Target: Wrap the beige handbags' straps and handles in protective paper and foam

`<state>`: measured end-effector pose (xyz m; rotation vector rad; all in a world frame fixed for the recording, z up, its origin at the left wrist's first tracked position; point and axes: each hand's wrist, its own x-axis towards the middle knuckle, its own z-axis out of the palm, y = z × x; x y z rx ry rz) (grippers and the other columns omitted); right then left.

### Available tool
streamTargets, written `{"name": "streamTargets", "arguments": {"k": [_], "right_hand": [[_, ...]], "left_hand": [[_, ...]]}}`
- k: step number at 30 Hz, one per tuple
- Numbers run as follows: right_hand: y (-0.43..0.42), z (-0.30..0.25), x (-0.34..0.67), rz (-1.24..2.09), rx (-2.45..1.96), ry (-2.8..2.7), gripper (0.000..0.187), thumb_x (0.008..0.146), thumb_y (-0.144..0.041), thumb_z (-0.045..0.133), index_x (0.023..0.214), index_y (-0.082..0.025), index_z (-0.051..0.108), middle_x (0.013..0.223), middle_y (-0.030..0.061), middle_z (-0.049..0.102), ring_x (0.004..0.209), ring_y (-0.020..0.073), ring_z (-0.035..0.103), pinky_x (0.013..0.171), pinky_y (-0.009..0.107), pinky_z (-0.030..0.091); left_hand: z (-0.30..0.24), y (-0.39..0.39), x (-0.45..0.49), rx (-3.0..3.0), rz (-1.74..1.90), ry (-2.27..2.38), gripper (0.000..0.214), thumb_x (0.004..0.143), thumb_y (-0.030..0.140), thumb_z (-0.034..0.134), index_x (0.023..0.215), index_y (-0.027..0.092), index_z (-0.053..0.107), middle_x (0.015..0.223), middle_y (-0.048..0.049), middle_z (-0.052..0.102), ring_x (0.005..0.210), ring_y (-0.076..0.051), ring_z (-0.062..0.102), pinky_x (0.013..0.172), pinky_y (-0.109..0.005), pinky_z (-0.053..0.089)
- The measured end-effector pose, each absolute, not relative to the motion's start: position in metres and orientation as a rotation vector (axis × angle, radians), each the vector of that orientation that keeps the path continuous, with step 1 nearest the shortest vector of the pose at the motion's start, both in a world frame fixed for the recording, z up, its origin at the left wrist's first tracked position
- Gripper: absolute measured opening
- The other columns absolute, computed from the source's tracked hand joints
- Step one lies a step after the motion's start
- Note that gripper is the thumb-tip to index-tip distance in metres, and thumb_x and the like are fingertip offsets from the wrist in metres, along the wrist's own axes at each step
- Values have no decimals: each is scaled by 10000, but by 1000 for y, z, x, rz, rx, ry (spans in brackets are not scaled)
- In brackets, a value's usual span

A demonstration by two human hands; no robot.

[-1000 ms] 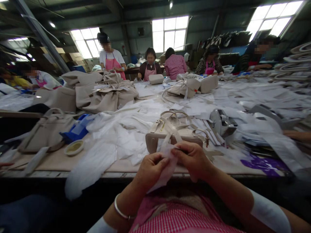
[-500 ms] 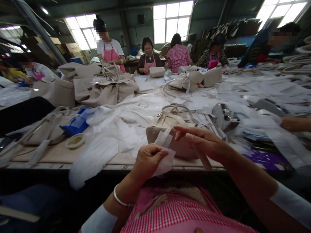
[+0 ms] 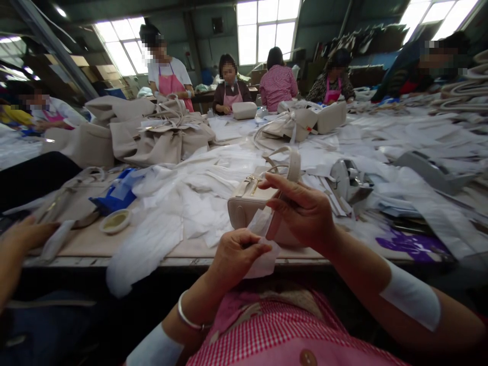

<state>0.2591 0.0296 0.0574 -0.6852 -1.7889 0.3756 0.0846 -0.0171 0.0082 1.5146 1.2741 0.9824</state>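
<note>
A small beige handbag (image 3: 238,209) with gold-coloured hardware stands on the table in front of me. My left hand (image 3: 237,256) is closed, thumb and forefinger pinching a sheet of thin white paper (image 3: 265,264) near the table's front edge. Just right of it, my right hand (image 3: 307,216) is closed around a beige strap (image 3: 295,165), which arches above the fingers. The strap's lower end comes down beside the paper. Part of the bag is hidden behind my right hand.
Loose white paper (image 3: 198,203) covers much of the table. A tape dispenser (image 3: 348,180) stands to the right, a round dish (image 3: 115,221) and blue object (image 3: 114,195) to the left. Beige bags (image 3: 160,137) are piled farther back. A co-worker's hand (image 3: 28,234) reaches in at left.
My right hand has drawn nearer to my left, and the strap now arches up above it. A co-worker's hand has appeared at left; another has gone from the right edge.
</note>
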Motion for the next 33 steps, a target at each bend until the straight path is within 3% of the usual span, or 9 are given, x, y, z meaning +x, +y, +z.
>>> {"name": "streamTargets", "arguments": {"k": [11, 19, 33], "right_hand": [[20, 40, 251, 211, -590, -1847, 520, 898, -93, 603, 1388, -258, 547, 1167, 91, 715, 936, 173, 707, 795, 309, 609], [21, 47, 260, 408, -729, -1609, 471, 924, -111, 574, 1342, -326, 584, 1148, 22, 723, 636, 92, 633, 633, 285, 579], [23, 51, 239, 607, -638, -1495, 390, 934, -202, 581, 1306, -312, 617, 1145, 38, 726, 612, 101, 632, 593, 299, 563]], "left_hand": [[12, -18, 85, 1330, 939, 1201, 185, 740, 329, 768, 719, 145, 772, 598, 12, 622, 547, -79, 456, 515, -204, 366], [3, -18, 85, 1396, 959, 1222, 202, 753, 352, 754, 726, 153, 780, 617, -1, 643, 575, -92, 482, 529, -210, 370], [11, -21, 87, 1297, 926, 1197, 216, 715, 357, 775, 728, 141, 776, 555, 21, 584, 511, -74, 425, 462, -198, 314]]}}
